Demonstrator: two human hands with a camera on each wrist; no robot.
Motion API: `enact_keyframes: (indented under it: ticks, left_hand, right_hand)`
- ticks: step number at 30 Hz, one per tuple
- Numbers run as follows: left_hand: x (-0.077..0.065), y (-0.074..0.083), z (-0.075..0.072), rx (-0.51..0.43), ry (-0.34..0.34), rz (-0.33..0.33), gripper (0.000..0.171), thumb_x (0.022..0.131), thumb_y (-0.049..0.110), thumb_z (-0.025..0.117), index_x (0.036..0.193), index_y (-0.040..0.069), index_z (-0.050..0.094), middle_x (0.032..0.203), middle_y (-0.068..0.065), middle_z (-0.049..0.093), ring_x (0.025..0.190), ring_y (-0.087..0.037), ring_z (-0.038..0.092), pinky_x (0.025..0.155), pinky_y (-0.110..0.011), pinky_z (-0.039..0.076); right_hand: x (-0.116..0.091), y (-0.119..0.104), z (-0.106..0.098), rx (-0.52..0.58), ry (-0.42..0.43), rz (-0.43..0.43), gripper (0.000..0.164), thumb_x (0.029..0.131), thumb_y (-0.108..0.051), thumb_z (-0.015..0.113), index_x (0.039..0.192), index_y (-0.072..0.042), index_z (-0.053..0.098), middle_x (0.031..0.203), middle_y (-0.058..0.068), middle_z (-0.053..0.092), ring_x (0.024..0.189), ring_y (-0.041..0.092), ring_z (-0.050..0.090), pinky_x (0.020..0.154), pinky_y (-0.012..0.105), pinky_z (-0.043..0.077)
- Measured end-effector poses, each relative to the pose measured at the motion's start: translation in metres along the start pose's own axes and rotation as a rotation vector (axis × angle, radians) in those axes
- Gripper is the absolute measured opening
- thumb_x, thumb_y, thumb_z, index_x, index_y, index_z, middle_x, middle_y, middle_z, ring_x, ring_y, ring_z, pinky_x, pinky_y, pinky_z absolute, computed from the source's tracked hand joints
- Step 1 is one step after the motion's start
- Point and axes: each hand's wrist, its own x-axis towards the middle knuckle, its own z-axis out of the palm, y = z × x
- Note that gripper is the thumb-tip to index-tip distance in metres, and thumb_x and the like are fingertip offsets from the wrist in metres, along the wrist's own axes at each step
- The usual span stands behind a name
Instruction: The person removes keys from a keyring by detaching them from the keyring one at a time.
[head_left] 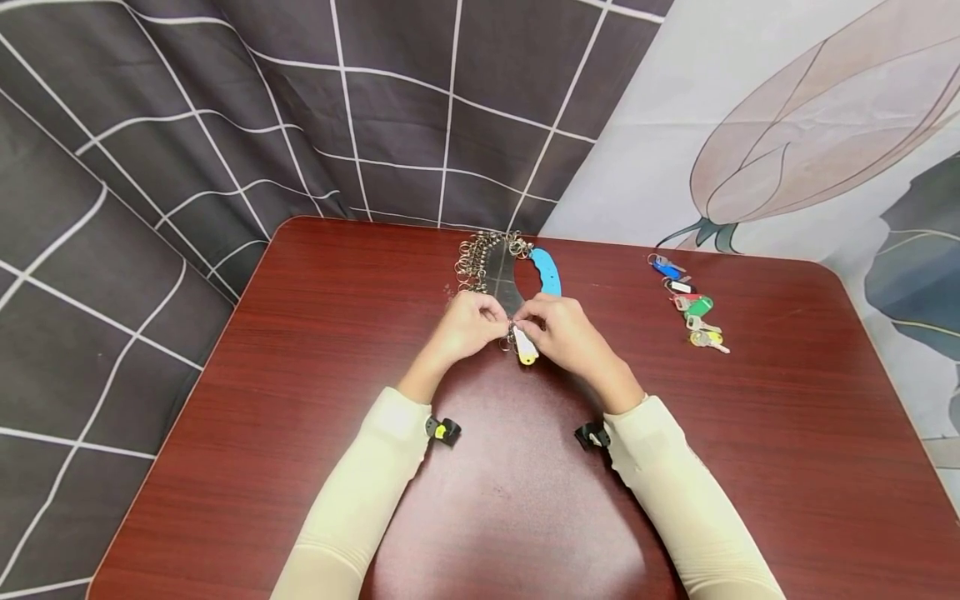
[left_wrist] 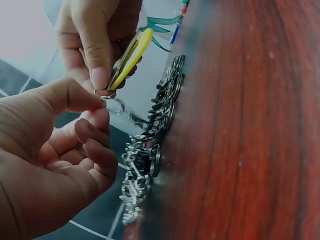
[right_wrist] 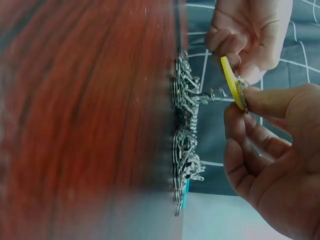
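Note:
A yellow key tag (head_left: 527, 358) with a key lying against it is pinched between the thumb and fingers of my right hand (head_left: 558, 332). My left hand (head_left: 468, 325) pinches a small metal ring (left_wrist: 114, 104) beside the tag's end, and the fingertips of both hands almost meet there. That ring links to a clasp on the key holder (head_left: 501, 271), a dark curved plate edged with many metal clasps and rings. A blue handle (head_left: 547, 271) curves along its right side. In the right wrist view the yellow tag (right_wrist: 231, 80) stands on edge above the row of rings (right_wrist: 186, 100).
On the right of the reddish-brown table (head_left: 360, 275) lies a column of keys with coloured tags, among them a blue tag (head_left: 666, 269), a green tag (head_left: 701, 306) and a yellow one (head_left: 712, 337). A dark checked curtain (head_left: 390, 108) hangs behind the table.

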Motion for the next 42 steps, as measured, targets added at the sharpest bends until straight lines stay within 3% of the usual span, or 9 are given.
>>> enact_keyframes:
  ticks: [6, 11, 15, 22, 29, 38, 42]
  left_hand:
    - [-0.0018, 0.0039, -0.0003, 0.172, -0.009, 0.049, 0.010, 0.080, 0.004, 0.073, 0.073, 0.011, 0.072, 0.065, 0.001, 0.068, 0.057, -0.008, 0.062, 0.059, -0.022, 0.050]
    - [-0.0025, 0.0061, -0.0004, 0.229, -0.007, 0.064, 0.007, 0.084, 0.011, 0.075, 0.077, 0.010, 0.074, 0.070, -0.001, 0.072, 0.063, -0.009, 0.065, 0.064, -0.022, 0.051]
    - [-0.0022, 0.0074, 0.0017, 0.239, 0.002, 0.053, 0.013, 0.089, 0.019, 0.077, 0.084, 0.007, 0.077, 0.078, -0.003, 0.074, 0.071, -0.011, 0.066, 0.069, -0.022, 0.052]
    - [-0.0012, 0.0035, 0.0023, 0.180, 0.022, 0.045, 0.011, 0.091, 0.015, 0.078, 0.082, 0.008, 0.077, 0.077, -0.005, 0.073, 0.067, -0.010, 0.062, 0.065, -0.022, 0.051]
    - [-0.0034, 0.0074, -0.0019, 0.273, 0.008, 0.099, 0.009, 0.090, 0.015, 0.079, 0.082, 0.013, 0.079, 0.075, 0.001, 0.073, 0.068, -0.008, 0.062, 0.068, -0.023, 0.050]
    - [-0.0042, 0.0080, 0.0014, 0.214, 0.015, 0.038, 0.011, 0.091, 0.016, 0.076, 0.083, 0.008, 0.077, 0.079, -0.004, 0.074, 0.072, -0.011, 0.065, 0.069, -0.023, 0.053]
    - [-0.0042, 0.0072, 0.0022, 0.207, 0.024, 0.047, 0.013, 0.091, 0.013, 0.077, 0.079, 0.010, 0.075, 0.076, -0.004, 0.071, 0.068, -0.011, 0.062, 0.065, -0.022, 0.051]
  right_hand:
    - [0.0005, 0.0009, 0.0001, 0.009, 0.049, 0.061, 0.006, 0.091, -0.003, 0.072, 0.088, -0.006, 0.076, 0.080, 0.007, 0.069, 0.071, 0.020, 0.062, 0.066, 0.035, 0.052]
    - [0.0006, 0.0009, -0.0002, 0.024, 0.029, 0.086, 0.005, 0.092, -0.004, 0.072, 0.089, -0.005, 0.076, 0.082, 0.007, 0.069, 0.074, 0.020, 0.063, 0.068, 0.035, 0.052]
    - [0.0002, 0.0010, 0.0005, 0.026, 0.022, 0.079, 0.004, 0.093, -0.005, 0.073, 0.091, -0.005, 0.076, 0.084, 0.008, 0.070, 0.076, 0.021, 0.063, 0.069, 0.036, 0.053]
    - [-0.0003, -0.0018, -0.0002, 0.027, 0.028, 0.109, 0.004, 0.093, -0.007, 0.073, 0.090, -0.007, 0.076, 0.082, 0.007, 0.069, 0.073, 0.019, 0.064, 0.068, 0.035, 0.053]
    - [0.0002, -0.0024, -0.0013, 0.034, 0.022, 0.191, 0.006, 0.093, -0.008, 0.073, 0.088, -0.008, 0.076, 0.082, 0.006, 0.071, 0.073, 0.019, 0.063, 0.068, 0.032, 0.049]
    - [0.0004, -0.0030, 0.0025, 0.031, 0.016, 0.121, 0.005, 0.092, -0.007, 0.073, 0.088, -0.007, 0.075, 0.083, 0.006, 0.070, 0.074, 0.019, 0.064, 0.068, 0.033, 0.053]
    - [0.0011, -0.0055, 0.0016, 0.014, 0.026, 0.141, 0.005, 0.092, -0.007, 0.073, 0.087, -0.007, 0.075, 0.081, 0.006, 0.069, 0.073, 0.019, 0.065, 0.067, 0.033, 0.053]
